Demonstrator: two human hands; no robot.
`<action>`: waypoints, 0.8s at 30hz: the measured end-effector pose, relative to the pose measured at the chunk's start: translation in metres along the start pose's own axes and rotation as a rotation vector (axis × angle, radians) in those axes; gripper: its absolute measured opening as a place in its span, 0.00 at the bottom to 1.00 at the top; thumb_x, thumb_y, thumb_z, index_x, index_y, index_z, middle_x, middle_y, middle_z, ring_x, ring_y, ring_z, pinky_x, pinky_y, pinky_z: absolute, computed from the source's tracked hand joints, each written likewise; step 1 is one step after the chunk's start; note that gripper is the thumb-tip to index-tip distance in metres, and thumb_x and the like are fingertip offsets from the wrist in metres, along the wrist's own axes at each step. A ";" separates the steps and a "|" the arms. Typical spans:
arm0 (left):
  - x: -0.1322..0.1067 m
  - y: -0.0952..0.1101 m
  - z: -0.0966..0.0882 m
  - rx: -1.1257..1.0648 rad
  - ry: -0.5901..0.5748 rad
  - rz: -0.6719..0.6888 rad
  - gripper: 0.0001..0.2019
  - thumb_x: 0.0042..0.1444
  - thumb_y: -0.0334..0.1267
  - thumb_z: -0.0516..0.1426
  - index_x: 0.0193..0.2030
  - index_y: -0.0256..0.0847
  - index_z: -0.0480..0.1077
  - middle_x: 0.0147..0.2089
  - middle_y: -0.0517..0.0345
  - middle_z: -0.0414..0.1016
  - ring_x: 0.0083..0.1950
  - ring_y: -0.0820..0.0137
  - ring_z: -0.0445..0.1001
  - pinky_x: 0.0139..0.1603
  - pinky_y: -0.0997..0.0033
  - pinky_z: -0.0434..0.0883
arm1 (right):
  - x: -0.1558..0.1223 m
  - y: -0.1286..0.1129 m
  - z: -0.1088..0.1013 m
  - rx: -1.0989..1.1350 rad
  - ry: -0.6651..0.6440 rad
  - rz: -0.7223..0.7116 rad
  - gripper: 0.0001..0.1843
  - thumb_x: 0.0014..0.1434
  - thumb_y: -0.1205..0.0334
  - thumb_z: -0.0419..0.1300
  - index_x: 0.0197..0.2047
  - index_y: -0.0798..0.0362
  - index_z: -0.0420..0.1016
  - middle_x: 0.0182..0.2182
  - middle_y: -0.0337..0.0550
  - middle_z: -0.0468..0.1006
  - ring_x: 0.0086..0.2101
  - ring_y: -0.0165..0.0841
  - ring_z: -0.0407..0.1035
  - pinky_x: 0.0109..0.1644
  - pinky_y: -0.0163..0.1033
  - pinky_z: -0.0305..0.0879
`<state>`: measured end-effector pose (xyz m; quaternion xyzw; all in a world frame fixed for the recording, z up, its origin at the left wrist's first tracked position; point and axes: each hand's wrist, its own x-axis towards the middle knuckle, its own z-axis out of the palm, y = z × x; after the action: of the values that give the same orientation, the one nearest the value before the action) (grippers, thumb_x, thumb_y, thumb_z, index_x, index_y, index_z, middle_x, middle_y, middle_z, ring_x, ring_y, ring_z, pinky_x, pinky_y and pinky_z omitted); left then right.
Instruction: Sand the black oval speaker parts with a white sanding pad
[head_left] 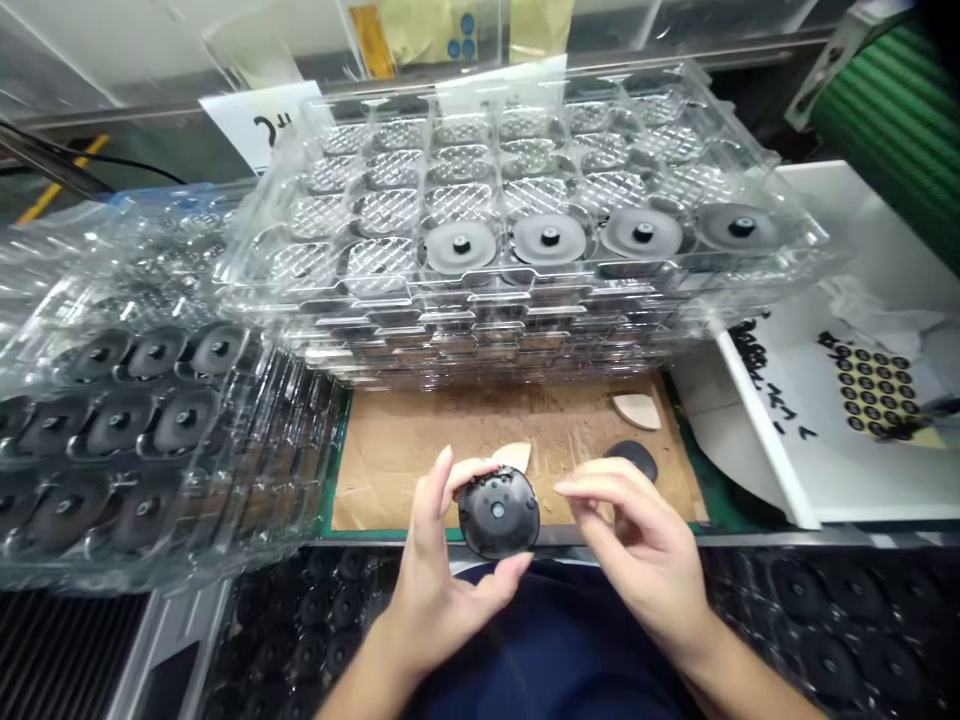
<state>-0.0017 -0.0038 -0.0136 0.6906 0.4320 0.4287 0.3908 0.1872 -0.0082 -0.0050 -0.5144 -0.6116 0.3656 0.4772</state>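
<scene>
so in the head view, the piece being worked on is a black, rounded, disc-like plastic housing (499, 535) with a small pale spot in its middle. it's up in the left hand (431, 580), over the near edge of a brown cardboard mat (420, 420).

my guess on handling: light, stiff, not gonna squash under a normal pinch. the shell has a bit of shine, so i'd expect it to be slightly slippery, and the tiny bumps along the far edge look like the fragile bit. i'd take it by the outer rim, on opposite sides, and keep pressure off the face.

grip-wise, the left hand is clamped on it, spread about as wide as the housing itself: fingers at the far left rim, thumb at the near right rim, face uncovered. the right hand (652, 540) is just to the right, apart from the housing, thumb and forefinger curled close to each other. can't tell if the tips meet or if something tiny sits between them. nearest to it is a black rounded piece (637, 457), partly hidden, on the cardboard just beyond, with a pale fan-shaped flat piece (639, 410) farther back.
</scene>
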 end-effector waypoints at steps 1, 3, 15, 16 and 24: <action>0.001 -0.001 -0.001 0.028 -0.035 0.020 0.48 0.49 0.27 0.62 0.69 0.50 0.34 0.56 0.48 0.66 0.58 0.62 0.66 0.59 0.56 0.63 | 0.002 -0.005 -0.001 0.037 -0.032 -0.017 0.12 0.59 0.72 0.56 0.42 0.47 0.73 0.35 0.39 0.75 0.37 0.30 0.68 0.41 0.36 0.64; 0.002 0.000 -0.004 0.003 -0.081 0.020 0.48 0.51 0.31 0.62 0.69 0.50 0.34 0.54 0.49 0.67 0.56 0.63 0.67 0.57 0.59 0.65 | 0.009 -0.014 -0.001 0.103 -0.171 0.024 0.10 0.58 0.72 0.58 0.40 0.49 0.73 0.32 0.38 0.75 0.34 0.29 0.67 0.40 0.35 0.63; -0.003 0.008 -0.009 -0.465 -0.366 -0.449 0.47 0.46 0.55 0.62 0.67 0.60 0.37 0.50 0.60 0.72 0.54 0.63 0.69 0.60 0.59 0.57 | 0.032 -0.016 -0.010 0.737 -0.693 0.696 0.09 0.47 0.67 0.69 0.30 0.56 0.73 0.26 0.35 0.75 0.27 0.24 0.68 0.35 0.30 0.63; -0.002 0.008 -0.008 -0.505 -0.395 -0.475 0.48 0.45 0.55 0.62 0.67 0.59 0.37 0.50 0.60 0.73 0.54 0.63 0.69 0.60 0.59 0.57 | 0.031 -0.016 -0.010 0.761 -0.709 0.717 0.09 0.47 0.67 0.69 0.29 0.57 0.72 0.26 0.36 0.76 0.28 0.25 0.70 0.36 0.31 0.65; 0.000 0.008 -0.005 -0.481 -0.380 -0.476 0.47 0.43 0.47 0.66 0.66 0.59 0.43 0.52 0.60 0.73 0.55 0.65 0.69 0.60 0.63 0.58 | 0.017 -0.010 -0.010 0.830 -0.591 0.797 0.16 0.46 0.67 0.70 0.23 0.56 0.64 0.26 0.37 0.76 0.27 0.22 0.69 0.35 0.29 0.66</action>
<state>-0.0041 -0.0057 -0.0046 0.5268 0.3872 0.2793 0.7033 0.1939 0.0054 0.0109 -0.3523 -0.2871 0.8471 0.2754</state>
